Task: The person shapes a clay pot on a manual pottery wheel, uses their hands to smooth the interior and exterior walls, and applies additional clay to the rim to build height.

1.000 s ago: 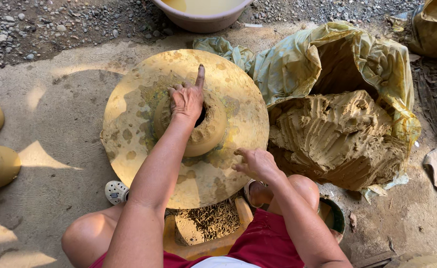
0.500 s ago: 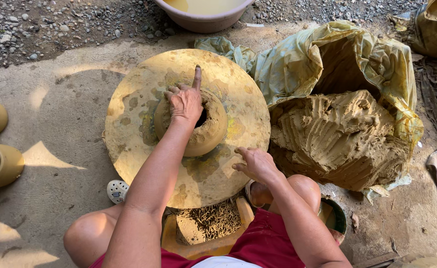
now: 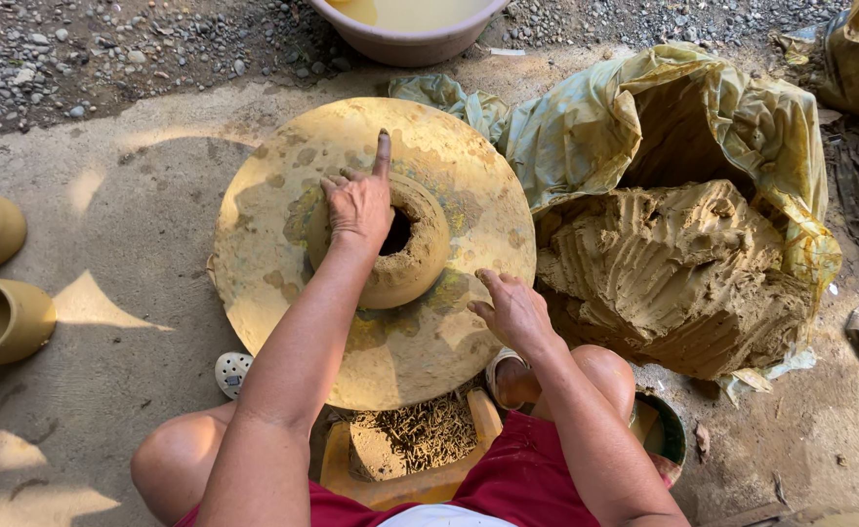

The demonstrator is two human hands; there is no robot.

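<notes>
Nearest, right hand (image 3: 513,310) open, fingers loosely spread, palm down on the near right edge of the round wheel (image 3: 283,293). Farther in, left hand (image 3: 359,203) open, draped over the left rim of the clay pot (image 3: 412,256) at wheel centre, forefinger stretched past it. Right of the wheel, clay block (image 3: 678,268) in a plastic sheet (image 3: 742,117). Farthest, basin (image 3: 405,41).

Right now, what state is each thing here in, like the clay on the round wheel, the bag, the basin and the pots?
Hollow brown clay pot: on the wheel, open-topped.
Round yellowish wheel: flat, clay-smeared.
Left hand: resting on the pot's rim, forefinger pointing out.
Right hand: flat on the wheel.
Yellow plastic bag: open, peeled back.
Big clay block: uncovered, scraped.
Pink basin: holding murky water.
Two finished pots: lying on their sides.
</notes>
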